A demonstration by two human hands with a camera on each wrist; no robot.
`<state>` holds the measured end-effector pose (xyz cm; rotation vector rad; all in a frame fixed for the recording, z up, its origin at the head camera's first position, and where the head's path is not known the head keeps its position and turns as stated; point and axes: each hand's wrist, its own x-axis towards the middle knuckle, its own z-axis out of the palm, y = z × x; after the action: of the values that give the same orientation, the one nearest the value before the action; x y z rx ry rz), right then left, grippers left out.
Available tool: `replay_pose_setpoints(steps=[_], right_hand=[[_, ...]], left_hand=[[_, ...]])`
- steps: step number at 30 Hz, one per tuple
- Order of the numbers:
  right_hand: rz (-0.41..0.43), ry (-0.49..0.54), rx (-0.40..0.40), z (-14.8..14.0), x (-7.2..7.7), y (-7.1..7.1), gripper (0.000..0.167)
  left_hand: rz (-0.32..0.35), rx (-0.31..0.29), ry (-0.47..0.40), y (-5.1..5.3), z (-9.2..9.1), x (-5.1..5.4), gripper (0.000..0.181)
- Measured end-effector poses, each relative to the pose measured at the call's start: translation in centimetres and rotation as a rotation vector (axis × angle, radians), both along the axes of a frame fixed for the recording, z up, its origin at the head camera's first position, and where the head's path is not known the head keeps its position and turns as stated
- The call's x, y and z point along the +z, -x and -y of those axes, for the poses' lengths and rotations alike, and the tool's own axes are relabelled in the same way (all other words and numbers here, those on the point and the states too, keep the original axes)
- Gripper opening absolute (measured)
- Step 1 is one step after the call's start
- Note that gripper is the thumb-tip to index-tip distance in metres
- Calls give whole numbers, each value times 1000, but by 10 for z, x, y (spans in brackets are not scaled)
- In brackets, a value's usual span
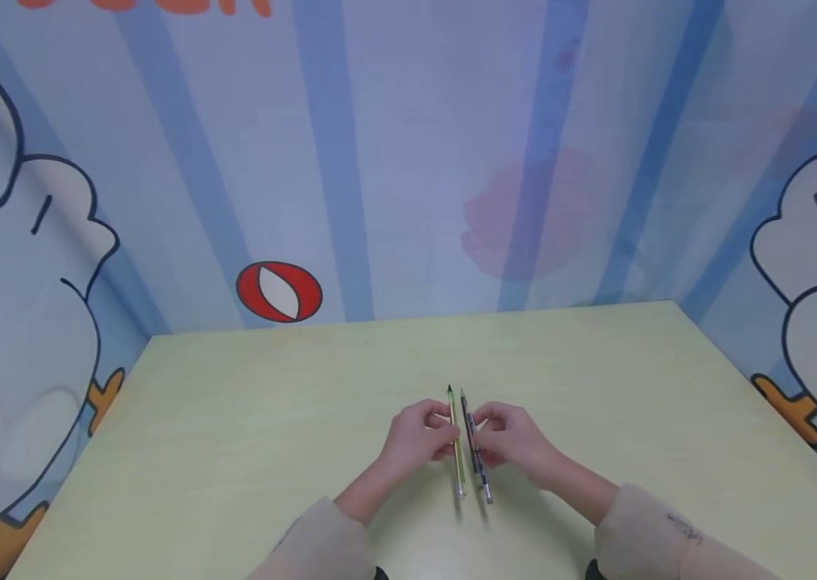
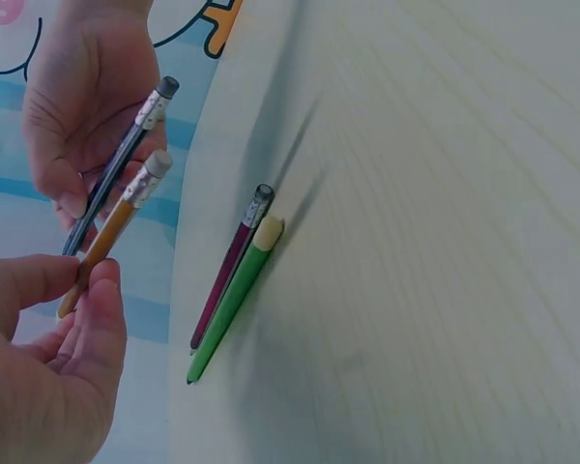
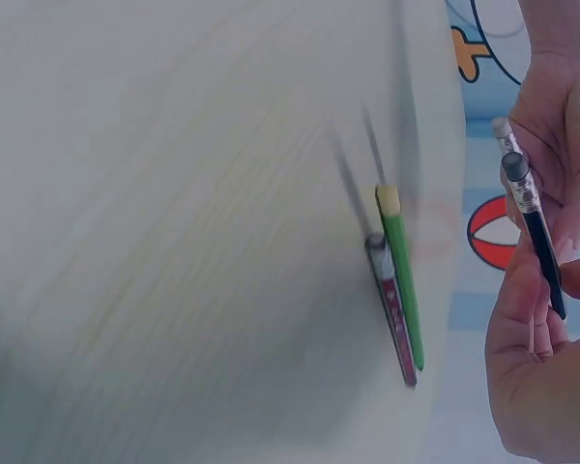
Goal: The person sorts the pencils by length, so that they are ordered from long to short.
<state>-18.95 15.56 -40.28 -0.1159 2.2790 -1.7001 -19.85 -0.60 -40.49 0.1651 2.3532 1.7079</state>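
1. Left wrist view: the left hand (image 2: 53, 367) pinches a yellow pencil (image 2: 108, 232) between thumb and fingers, its pale eraser end free; the right hand (image 2: 92, 87) grips a dark pencil (image 2: 111, 179) the same way, close by. A maroon pencil (image 2: 228, 271) and a green pencil (image 2: 234, 302) lie side by side on the table (image 2: 416, 271); whether these touch, I cannot tell
2. Right wrist view: the right hand's fingers and thumb hold the dark pencil, its dark eraser clear of the grasp; the yellow pencil's pale eraser shows just behind, before the left hand
3. Head view: the hands face each other with the pencils between them, roughly parallel, beyond pale sleeves (image 1: 321, 544); a striped wall (image 1: 416, 161) rises behind the table
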Motion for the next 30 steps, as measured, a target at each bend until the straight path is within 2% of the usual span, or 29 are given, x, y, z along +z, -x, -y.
replay_pose_setpoints(steps=[9,19,30], right_hand=[[-12,-55,-50,-32,-1,1,29],[3,-46,-119,-51,-5,2,33],[6,-45,-156,-57,-6,1,34]], left_hand=[[31,5,24,12,-21,-3,26],[73,48,52,20,-45,-10,27],[37,83,106,22,-63,-20,27]])
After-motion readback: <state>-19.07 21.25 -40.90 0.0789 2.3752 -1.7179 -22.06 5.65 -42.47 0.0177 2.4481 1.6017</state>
